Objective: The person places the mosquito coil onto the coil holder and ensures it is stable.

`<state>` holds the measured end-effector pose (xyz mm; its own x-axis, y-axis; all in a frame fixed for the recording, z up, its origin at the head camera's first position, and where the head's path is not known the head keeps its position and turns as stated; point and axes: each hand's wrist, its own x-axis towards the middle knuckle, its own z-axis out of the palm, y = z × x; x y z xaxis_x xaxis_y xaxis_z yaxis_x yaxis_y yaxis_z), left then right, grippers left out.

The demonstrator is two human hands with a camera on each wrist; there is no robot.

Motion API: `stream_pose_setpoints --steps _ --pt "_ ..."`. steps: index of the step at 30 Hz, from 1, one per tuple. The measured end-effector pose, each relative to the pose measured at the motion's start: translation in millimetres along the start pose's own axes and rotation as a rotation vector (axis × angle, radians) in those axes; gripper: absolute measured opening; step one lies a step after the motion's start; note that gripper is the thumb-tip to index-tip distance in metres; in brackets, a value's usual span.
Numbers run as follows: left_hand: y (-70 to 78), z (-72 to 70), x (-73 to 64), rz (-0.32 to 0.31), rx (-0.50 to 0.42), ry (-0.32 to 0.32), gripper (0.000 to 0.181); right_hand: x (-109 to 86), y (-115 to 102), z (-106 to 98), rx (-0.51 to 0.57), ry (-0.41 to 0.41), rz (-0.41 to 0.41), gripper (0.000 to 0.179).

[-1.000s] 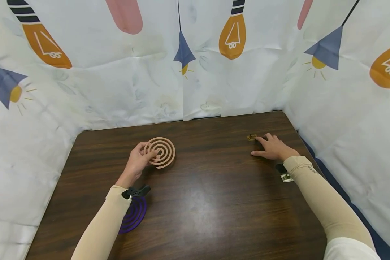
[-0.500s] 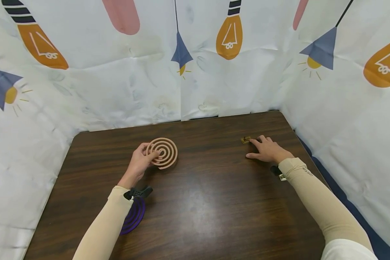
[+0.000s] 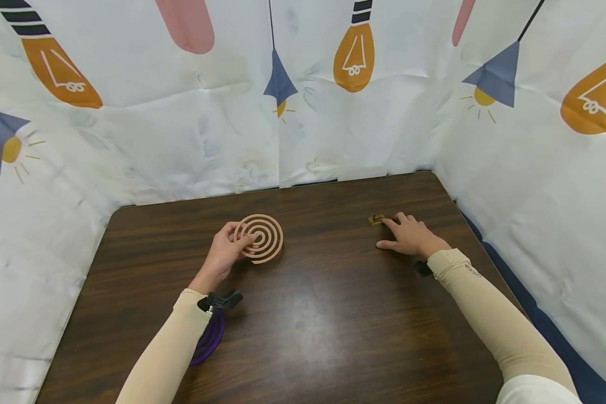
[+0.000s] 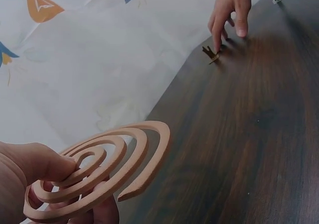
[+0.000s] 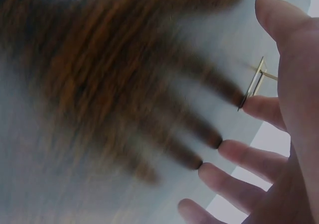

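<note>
A tan mosquito coil [image 3: 259, 238] is pinched by my left hand [image 3: 224, 249], held above the far left part of the dark wooden table [image 3: 303, 314]. In the left wrist view the thumb lies on top of the coil [image 4: 99, 169] near its centre, with fingers underneath. My right hand [image 3: 411, 235] reaches to the far right, fingers spread and fingertips down on the tabletop. Its index fingertip touches the edge of a small brass coil stand [image 3: 375, 220]. In the right wrist view this stand [image 5: 256, 79] lies flat, with a prong sticking up.
A purple mosquito coil [image 3: 209, 339] lies on the table, partly hidden beneath my left forearm. White printed curtains [image 3: 222, 140] border the table's back and sides. Dark wrist straps sit on both arms, the left strap [image 3: 217, 301] close above the purple coil.
My right hand has slid left and slightly nearer, and the brass stand has moved along with its fingertip. My left hand has carried the tan coil a little to the right.
</note>
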<state>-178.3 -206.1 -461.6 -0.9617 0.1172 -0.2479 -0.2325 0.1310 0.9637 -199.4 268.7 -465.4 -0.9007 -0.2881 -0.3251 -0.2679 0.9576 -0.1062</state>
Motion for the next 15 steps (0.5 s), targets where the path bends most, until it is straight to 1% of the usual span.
stream_pose_setpoints --steps 5,11,15 --pt "-0.5 4.4 0.9 0.008 -0.004 -0.027 0.053 -1.4 -6.4 1.2 -0.005 0.018 -0.006 0.084" --pt "-1.7 8.9 2.3 0.006 -0.002 -0.025 0.051 -2.0 -12.6 5.1 0.012 0.023 0.007 0.085" --pt "-1.7 12.2 2.8 0.006 -0.008 -0.03 0.053 -4.1 -16.9 9.2 0.013 0.04 0.018 0.084"
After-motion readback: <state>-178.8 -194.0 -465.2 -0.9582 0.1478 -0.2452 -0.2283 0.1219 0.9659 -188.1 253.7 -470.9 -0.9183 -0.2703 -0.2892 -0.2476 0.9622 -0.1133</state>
